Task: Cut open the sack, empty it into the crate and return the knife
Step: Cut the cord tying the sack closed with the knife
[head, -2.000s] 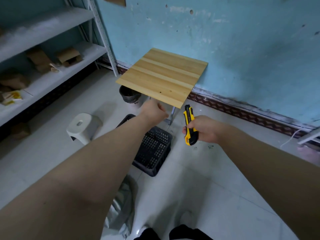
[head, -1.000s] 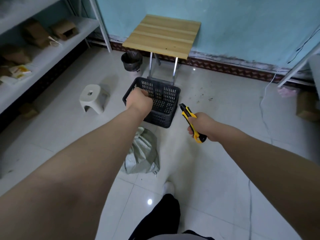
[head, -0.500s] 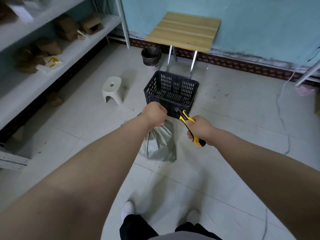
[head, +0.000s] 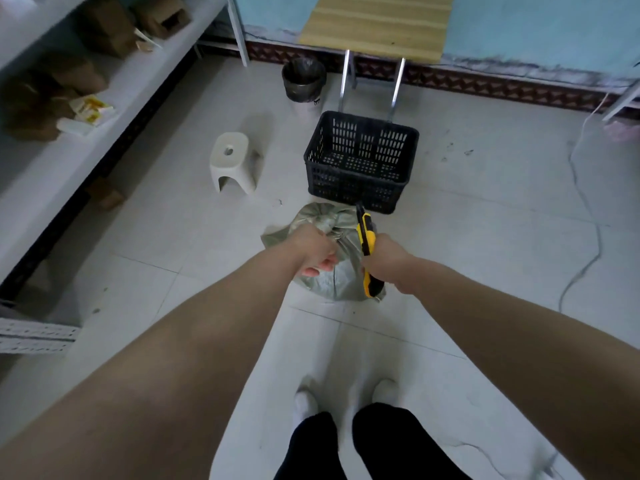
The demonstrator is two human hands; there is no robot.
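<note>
A grey-green woven sack [head: 341, 278] stands on the tiled floor just in front of an empty black plastic crate [head: 360, 161]. My left hand [head: 313, 249] is closed on the gathered, tied neck of the sack. My right hand [head: 384, 259] grips a yellow and black utility knife [head: 367, 244], its tip pointing away from me, beside the sack's neck. Whether the blade is out cannot be made out.
A wooden folding table [head: 377, 26] stands behind the crate against the blue wall. A small bin [head: 304, 77] and a white stool [head: 230, 161] sit to the left. White shelving [head: 104, 109] with cardboard boxes runs along the left. A cable [head: 585, 202] trails on the right.
The view dropped from the table to the floor. Both hands came down to the sack; my left hand has taken hold of its neck and the knife has come alongside it.
</note>
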